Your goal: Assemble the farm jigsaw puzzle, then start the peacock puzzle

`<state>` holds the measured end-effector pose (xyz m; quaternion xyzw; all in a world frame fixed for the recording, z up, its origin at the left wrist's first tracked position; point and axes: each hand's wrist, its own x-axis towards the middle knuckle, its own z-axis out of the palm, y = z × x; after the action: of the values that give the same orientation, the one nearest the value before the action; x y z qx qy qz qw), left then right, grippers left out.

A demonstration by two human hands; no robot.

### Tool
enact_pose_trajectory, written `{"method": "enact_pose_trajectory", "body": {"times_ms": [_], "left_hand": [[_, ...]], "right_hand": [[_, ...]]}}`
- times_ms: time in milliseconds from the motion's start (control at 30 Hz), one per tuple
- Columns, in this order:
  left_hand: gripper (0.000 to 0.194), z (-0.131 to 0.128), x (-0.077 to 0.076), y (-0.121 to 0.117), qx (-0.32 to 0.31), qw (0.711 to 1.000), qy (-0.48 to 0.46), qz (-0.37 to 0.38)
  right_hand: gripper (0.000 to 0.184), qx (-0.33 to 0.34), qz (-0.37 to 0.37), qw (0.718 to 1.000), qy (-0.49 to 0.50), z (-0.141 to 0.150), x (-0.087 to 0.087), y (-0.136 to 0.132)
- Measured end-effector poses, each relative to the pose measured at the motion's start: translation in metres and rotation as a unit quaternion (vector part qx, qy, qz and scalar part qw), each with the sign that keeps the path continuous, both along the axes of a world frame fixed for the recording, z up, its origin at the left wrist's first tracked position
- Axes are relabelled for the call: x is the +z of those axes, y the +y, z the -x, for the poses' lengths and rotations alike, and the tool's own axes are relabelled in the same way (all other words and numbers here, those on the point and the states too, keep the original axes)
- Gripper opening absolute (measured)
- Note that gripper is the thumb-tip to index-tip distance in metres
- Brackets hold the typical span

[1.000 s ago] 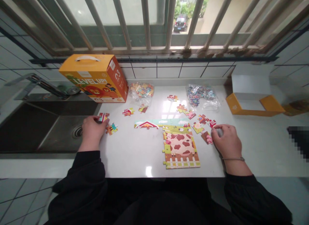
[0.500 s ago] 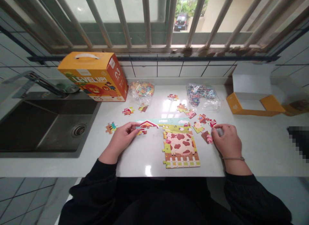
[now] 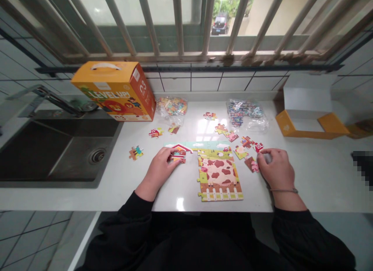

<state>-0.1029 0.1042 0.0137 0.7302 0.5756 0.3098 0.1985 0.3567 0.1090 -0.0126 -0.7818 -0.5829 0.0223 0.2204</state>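
My left hand (image 3: 159,171) pinches a puzzle piece (image 3: 179,158) with red, white and yellow on it, just below the red barn-roof part of the partly joined jigsaw puzzle (image 3: 220,174). A spotted cow, a white fence and a strip of sky show on the joined part. On the right, my right hand (image 3: 277,171) rests on the counter with thumb and forefinger curled together. Its fingertips are beside a red barn puzzle piece (image 3: 258,146) and a brown-and-pink puzzle piece (image 3: 252,164); whether they grip anything is hidden.
Loose pieces (image 3: 136,152) lie around the puzzle on the white counter (image 3: 314,174). Behind stand an orange box (image 3: 116,92), two plastic bags of pieces (image 3: 172,107) and an open yellow box (image 3: 311,127). A sink (image 3: 58,154) is at left; window bars rise behind.
My left hand has moved right with the puzzle piece, bringing it under the red roof. The right hand has stayed almost in place beside the loose pieces.
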Motion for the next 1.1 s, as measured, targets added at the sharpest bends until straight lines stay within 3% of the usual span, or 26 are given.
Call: {"method": "enact_pose_trajectory", "body": {"times_ms": [433, 867, 1100], "left_hand": [[0.023, -0.0048, -0.0013, 0.0001, 0.006, 0.999, 0.045, -0.011], [0.032, -0.0037, -0.0057, -0.0021, -0.017, 0.995, 0.090, -0.034], [0.039, -0.0075, -0.0042, -0.0088, -0.063, 0.986, 0.145, -0.051]], "right_hand": [[0.032, -0.004, 0.003, 1.000, 0.010, 0.0047, 0.0068, -0.0006], [0.031, 0.003, 0.005, 1.000, 0.008, 0.0043, 0.0071, -0.0005], [0.030, 0.003, 0.004, 1.000, 0.002, 0.0029, 0.0057, -0.0001]]}}
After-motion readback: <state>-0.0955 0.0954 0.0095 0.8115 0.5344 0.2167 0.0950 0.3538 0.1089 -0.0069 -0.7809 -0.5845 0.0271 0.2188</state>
